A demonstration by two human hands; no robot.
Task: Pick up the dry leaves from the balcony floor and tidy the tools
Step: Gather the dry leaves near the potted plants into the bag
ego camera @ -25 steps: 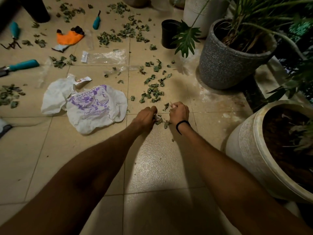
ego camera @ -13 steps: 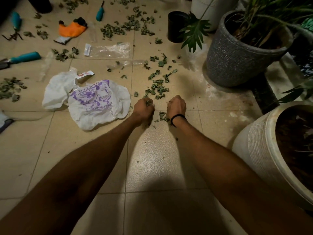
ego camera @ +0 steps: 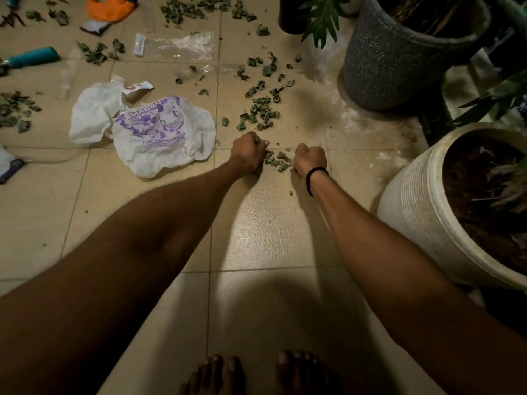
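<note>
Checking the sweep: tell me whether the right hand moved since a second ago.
Yes, it drew back: the right hand straddled the grout line, and now lies mostly on its near side.

Home balcony: tiled floor (ego camera: 271, 229), potted plants (ego camera: 399, 52).

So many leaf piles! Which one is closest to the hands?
The small pile lying right between the left hand and the right hand. The bigger pile and all the rest lie farther off, beyond the knuckles.
</note>
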